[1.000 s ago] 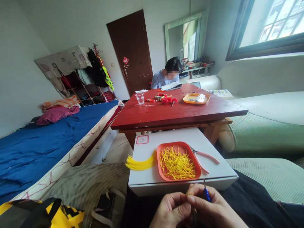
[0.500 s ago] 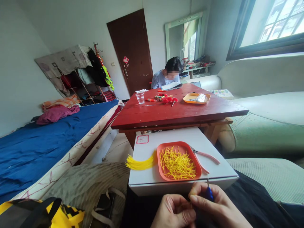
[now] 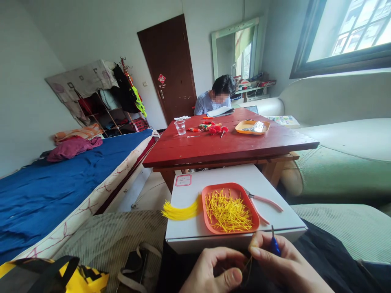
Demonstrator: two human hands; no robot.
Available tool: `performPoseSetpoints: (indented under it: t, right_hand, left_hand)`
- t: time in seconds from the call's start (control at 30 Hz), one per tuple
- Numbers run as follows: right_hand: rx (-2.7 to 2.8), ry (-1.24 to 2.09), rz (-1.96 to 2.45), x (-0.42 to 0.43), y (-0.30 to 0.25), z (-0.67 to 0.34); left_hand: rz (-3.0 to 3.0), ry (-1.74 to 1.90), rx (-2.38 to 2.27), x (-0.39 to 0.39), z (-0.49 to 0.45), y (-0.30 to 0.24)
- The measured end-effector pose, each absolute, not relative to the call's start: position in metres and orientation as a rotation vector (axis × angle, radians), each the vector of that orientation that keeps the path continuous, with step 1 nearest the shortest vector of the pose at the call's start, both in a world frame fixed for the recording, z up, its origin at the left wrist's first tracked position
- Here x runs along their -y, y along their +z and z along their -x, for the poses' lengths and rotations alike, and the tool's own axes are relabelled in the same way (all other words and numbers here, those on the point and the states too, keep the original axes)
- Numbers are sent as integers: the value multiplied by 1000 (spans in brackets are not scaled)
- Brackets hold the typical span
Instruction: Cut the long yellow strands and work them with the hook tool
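My right hand point(image 3: 279, 254) is closed around a small tool with a blue handle point(image 3: 275, 246) and a thin metal shaft that points up. Its thumb and forefinger also pinch a fine yellowish strand point(image 3: 250, 266). My left hand point(image 3: 215, 270) is curled just to the left, at the strand's other side; its hidden fingertips seem to hold it. Above the hands, on a white box point(image 3: 189, 191), sits an orange-red tray point(image 3: 210, 228) of short yellow strands point(image 3: 227, 209). A yellow bundle of longer strands point(image 3: 181, 210) lies left of the tray. Pink-handled pliers point(image 3: 265, 201) rest against its right side.
Beyond the box stands a red table point(image 3: 189, 148) with a clear cup point(image 3: 180, 127), red tufted pieces point(image 3: 215, 129) and an orange tray point(image 3: 244, 131). A person point(image 3: 210, 99) sits behind it with papers. A blue-covered bed point(image 3: 76, 171) is left; a pale sofa point(image 3: 348, 150) right.
My hands have drawn slightly apart, the left one moving left and its thumb lifting away from the fingers. The right hand has shifted a little right. A strand now shows between them.
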State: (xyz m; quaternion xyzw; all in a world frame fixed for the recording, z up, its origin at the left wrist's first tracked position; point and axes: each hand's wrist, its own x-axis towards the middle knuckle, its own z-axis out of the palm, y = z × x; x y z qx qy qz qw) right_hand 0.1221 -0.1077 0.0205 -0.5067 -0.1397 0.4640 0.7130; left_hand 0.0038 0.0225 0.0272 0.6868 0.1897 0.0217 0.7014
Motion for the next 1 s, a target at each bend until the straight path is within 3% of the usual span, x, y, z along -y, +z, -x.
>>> performPoseSetpoints:
  t: [0.13,0.33,1.0]
  right_hand:
    - [319,1133,966,106,19,-117]
    - [265,1161,824,104,6,-110]
    - [308,1101,1035,103,3,-115]
  left_hand:
    - [-1063,-46,-460,-14,-18,19]
    - [-816,-79,-584,-5,-21,23]
    - [-783,-38,-513,-9,-14,1]
